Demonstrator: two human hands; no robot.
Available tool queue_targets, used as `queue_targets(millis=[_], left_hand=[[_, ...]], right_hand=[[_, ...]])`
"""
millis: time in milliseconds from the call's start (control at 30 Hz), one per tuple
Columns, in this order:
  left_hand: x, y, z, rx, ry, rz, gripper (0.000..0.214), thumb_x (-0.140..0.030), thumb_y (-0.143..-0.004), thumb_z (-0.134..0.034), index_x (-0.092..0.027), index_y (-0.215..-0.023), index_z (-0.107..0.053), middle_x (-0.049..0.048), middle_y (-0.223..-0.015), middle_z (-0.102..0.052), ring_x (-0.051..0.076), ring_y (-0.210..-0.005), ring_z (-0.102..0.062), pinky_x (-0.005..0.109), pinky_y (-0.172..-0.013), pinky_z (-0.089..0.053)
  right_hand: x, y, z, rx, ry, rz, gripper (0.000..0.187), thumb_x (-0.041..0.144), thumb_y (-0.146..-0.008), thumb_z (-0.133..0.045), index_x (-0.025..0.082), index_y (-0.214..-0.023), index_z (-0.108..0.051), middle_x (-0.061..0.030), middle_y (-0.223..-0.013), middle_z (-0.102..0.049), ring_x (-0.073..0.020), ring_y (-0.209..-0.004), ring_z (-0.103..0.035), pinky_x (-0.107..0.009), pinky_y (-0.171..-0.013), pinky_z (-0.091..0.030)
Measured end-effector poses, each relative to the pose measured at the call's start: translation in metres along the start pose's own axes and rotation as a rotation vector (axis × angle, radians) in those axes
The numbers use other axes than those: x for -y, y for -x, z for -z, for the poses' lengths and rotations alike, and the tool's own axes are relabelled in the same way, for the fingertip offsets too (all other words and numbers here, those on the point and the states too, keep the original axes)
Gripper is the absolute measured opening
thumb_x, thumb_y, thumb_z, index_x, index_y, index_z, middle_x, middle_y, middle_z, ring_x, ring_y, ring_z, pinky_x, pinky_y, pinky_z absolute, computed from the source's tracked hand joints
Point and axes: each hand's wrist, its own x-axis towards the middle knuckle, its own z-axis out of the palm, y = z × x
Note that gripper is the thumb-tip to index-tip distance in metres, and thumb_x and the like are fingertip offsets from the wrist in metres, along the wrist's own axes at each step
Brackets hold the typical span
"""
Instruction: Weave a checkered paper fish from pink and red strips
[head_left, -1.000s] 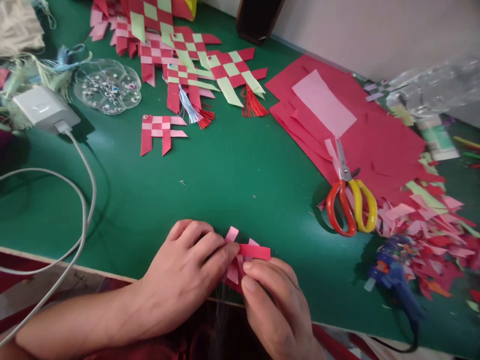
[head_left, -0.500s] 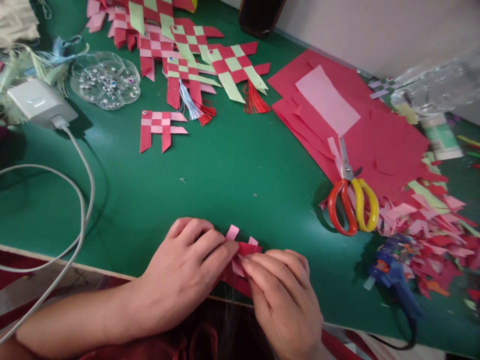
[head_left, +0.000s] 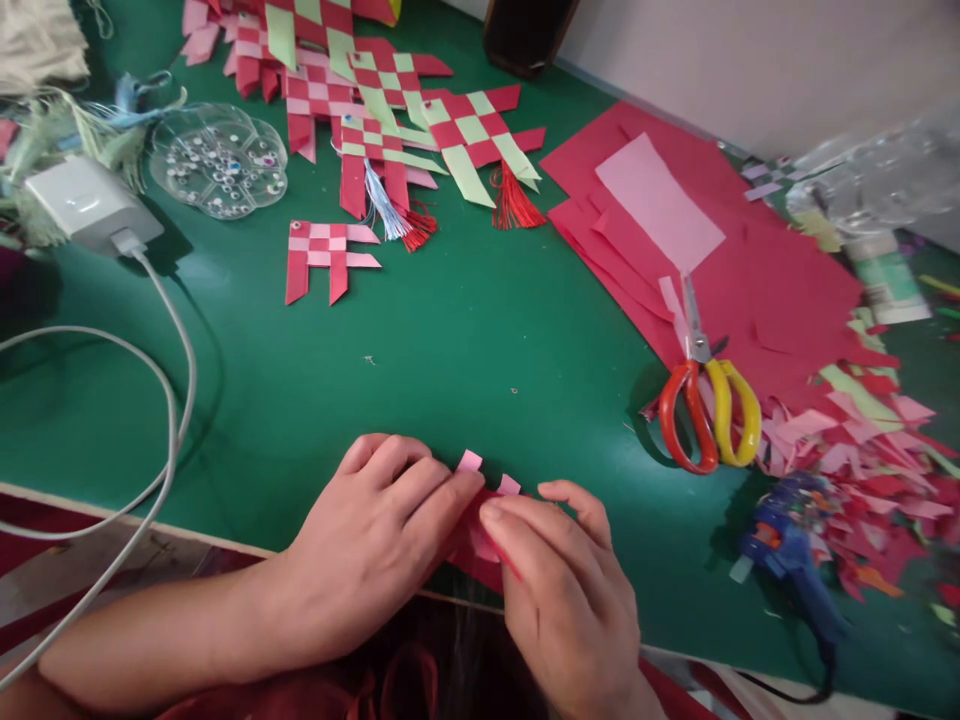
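Note:
At the table's near edge, my left hand (head_left: 382,540) and my right hand (head_left: 566,585) are closed on red and pink paper strips (head_left: 481,570) that cross each other. Two pink strip ends (head_left: 469,461) poke out beyond my fingers. My left thumb and fingertips are mostly hidden behind the hand. My right thumb and index finger pinch the right side of the strips, while another finger is raised apart. A finished-looking red and pink woven paper fish (head_left: 328,250) lies farther off on the green table (head_left: 420,360).
More woven fish with tassels (head_left: 472,130) lie at the back beside a clear tray of googly eyes (head_left: 221,160). Scissors (head_left: 701,360) rest by red paper sheets (head_left: 787,290). To the right are paper scraps (head_left: 870,470) and a blue glue gun (head_left: 795,560). A white charger (head_left: 94,205) trails its cable at left.
My right hand has shifted slightly on the strips, and one of its fingers has lifted outward. My left hand keeps its hold. The whole view has moved a little.

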Motion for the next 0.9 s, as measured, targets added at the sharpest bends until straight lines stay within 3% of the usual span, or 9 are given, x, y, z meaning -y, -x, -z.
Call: queue_targets(millis=[100,233,400,633,767,900], left_hand=[[0.000,0.001,0.000,-0.018,0.017,0.025,0.032,-0.023,-0.097,-0.054,-0.013,-0.127,-0.050,0.0028,-0.093,-0.065,0.020,-0.090,-0.051,0.037,-0.080,-0.036],[0.000,0.003,-0.002,-0.014,0.039,0.029,0.008,-0.022,-0.097,-0.055,-0.018,-0.104,-0.056,0.0018,-0.089,-0.064,0.020,-0.092,-0.052,0.037,-0.083,-0.036],[0.000,0.003,-0.004,0.008,-0.040,-0.003,0.003,-0.023,-0.095,-0.057,-0.021,-0.094,-0.059,0.0007,-0.092,-0.065,0.020,-0.093,-0.052,0.038,-0.081,-0.036],[0.001,0.004,-0.005,-0.009,-0.079,-0.020,0.007,-0.024,-0.094,-0.060,-0.024,-0.101,-0.062,0.0009,-0.096,-0.066,0.020,-0.092,-0.052,0.037,-0.081,-0.037],[0.001,0.003,-0.004,-0.014,-0.078,-0.032,0.020,-0.024,-0.094,-0.060,-0.026,-0.113,-0.061,0.0009,-0.100,-0.066,0.019,-0.092,-0.053,0.037,-0.082,-0.038],[0.000,0.002,-0.003,-0.004,-0.078,-0.024,0.019,-0.025,-0.095,-0.059,-0.026,-0.114,-0.061,0.0013,-0.098,-0.066,0.019,-0.091,-0.053,0.036,-0.082,-0.038]], right_hand=[[-0.002,-0.002,-0.006,-0.029,0.054,-0.066,0.033,0.002,-0.089,-0.054,0.018,-0.119,-0.057,-0.0047,-0.099,-0.074,-0.0148,-0.091,-0.069,-0.033,-0.085,-0.051],[-0.003,-0.003,-0.011,-0.027,0.073,-0.131,0.041,0.006,-0.090,-0.057,0.022,-0.128,-0.052,-0.0048,-0.104,-0.072,-0.0161,-0.093,-0.067,-0.034,-0.086,-0.051],[-0.008,-0.005,-0.014,0.003,0.106,-0.142,0.033,0.010,-0.092,-0.056,0.019,-0.124,-0.054,-0.0080,-0.104,-0.070,-0.0173,-0.091,-0.064,-0.037,-0.085,-0.047],[-0.017,0.006,0.000,0.036,0.144,-0.209,0.026,0.008,-0.092,-0.053,0.020,-0.114,-0.060,-0.0080,-0.107,-0.066,-0.0209,-0.098,-0.057,-0.040,-0.087,-0.045],[-0.013,0.018,0.006,0.110,0.190,-0.238,0.030,0.004,-0.091,-0.046,0.018,-0.113,-0.061,-0.0099,-0.112,-0.063,-0.0236,-0.101,-0.053,-0.044,-0.087,-0.044],[-0.008,0.024,0.007,0.102,0.140,-0.279,0.024,0.008,-0.090,-0.050,0.019,-0.108,-0.061,-0.0090,-0.112,-0.063,-0.0232,-0.102,-0.054,-0.042,-0.088,-0.045]])
